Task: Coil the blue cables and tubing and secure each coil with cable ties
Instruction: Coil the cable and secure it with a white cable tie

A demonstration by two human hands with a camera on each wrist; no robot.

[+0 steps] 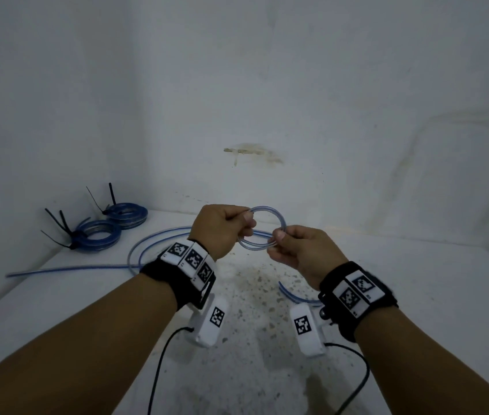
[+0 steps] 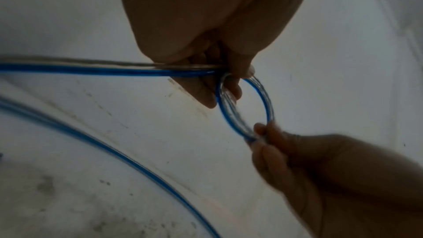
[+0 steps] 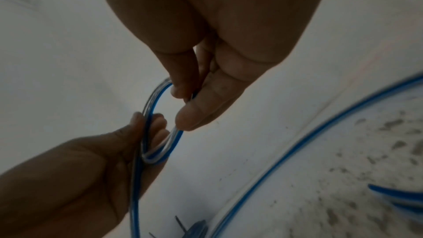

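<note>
A: Item: blue tubing (image 1: 262,229), small coil held above the counter (image 1: 416,295), tail trailing left.
B: Handling?
A: Looks light, springy, smooth; loops likely to spring open.
B: Grip?
A: Left hand (image 1: 222,230) and right hand (image 1: 300,253) pinch opposite sides; best held where the loops overlap.
</note>
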